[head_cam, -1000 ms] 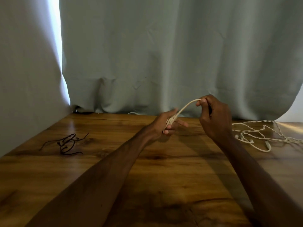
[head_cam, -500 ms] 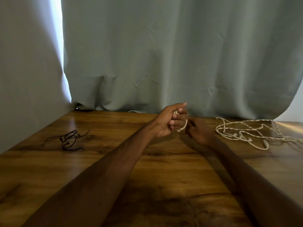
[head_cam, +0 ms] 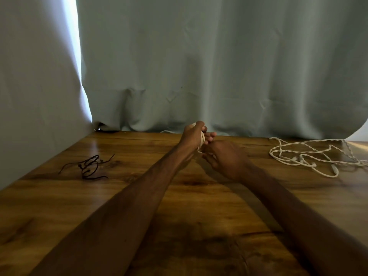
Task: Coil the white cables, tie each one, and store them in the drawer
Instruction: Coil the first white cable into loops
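Head view: the left hand (head_cam: 191,136) holds one cable (head_cam: 201,143) wound round its fingers, by the desk's (head_cam: 199,198) far edge; the right hand (head_cam: 227,158) curls just beside it, and I cannot tell whether it grips anything. Coiling looks underway, with tying and storing not yet done. A second, loose cable (head_cam: 302,156) lies at the right edge, one tangle of dark cords (head_cam: 89,166) lies near the left, and no drawer shows.

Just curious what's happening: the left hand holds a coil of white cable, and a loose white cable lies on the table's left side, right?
Not quite: in the head view the loose cable lies on the table's right side. The left hand does hold the coil.
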The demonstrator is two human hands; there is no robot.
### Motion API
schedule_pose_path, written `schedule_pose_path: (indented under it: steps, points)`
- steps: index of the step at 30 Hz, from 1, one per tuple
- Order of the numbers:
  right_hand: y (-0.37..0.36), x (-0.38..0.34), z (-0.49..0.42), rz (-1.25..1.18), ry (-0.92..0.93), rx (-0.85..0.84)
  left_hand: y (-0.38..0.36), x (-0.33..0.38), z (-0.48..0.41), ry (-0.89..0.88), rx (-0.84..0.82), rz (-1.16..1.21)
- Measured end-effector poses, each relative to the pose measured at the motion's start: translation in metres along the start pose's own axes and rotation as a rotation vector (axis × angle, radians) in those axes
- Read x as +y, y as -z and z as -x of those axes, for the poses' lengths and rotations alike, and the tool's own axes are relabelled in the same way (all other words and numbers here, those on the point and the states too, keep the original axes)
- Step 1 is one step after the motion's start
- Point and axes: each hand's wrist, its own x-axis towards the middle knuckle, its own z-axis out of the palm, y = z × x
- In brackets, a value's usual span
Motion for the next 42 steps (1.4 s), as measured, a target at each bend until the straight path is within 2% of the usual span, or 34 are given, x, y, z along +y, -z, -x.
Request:
schedule_pose_path:
  steps: [3,6,11,14,17,23,26,33,38,42]
  points:
    - [0.010,0.002,-0.003,0.023,0.083,0.098,0.002,0.001,0.000,-0.036,0.014,-0.048]
    - [0.016,0.004,-0.003,0.009,0.097,0.171,0.004,-0.003,0.002,-0.150,0.034,-0.291]
    - [0.020,0.015,0.001,0.038,0.125,0.278,0.008,-0.003,0.001,-0.218,-0.164,-0.481]
    - [0.022,0.018,0.001,-0.033,0.091,0.306,0.012,0.006,0.012,-0.117,-0.349,-0.514]
    - [0.019,0.027,0.004,-0.226,0.011,0.303,0.010,0.006,0.019,0.061,-0.467,-0.538]
    - [0.015,0.043,0.008,-0.453,-0.132,0.326,0.004,-0.003,0.009,0.261,-0.542,-0.446]
    - [0.014,0.051,0.011,-0.544,-0.177,0.312,-0.002,-0.006,0.009,0.292,-0.530,-0.460]
    - [-0.005,0.041,0.005,-0.700,-0.225,0.172,-0.010,-0.007,0.017,0.327,-0.531,-0.305]
    - [-0.007,0.032,0.000,-0.616,-0.215,0.341,-0.023,-0.006,0.022,0.330,-0.482,-0.268]
    - [-0.011,0.035,-0.005,-0.538,-0.223,0.446,-0.037,-0.007,0.026,0.249,-0.336,-0.356]
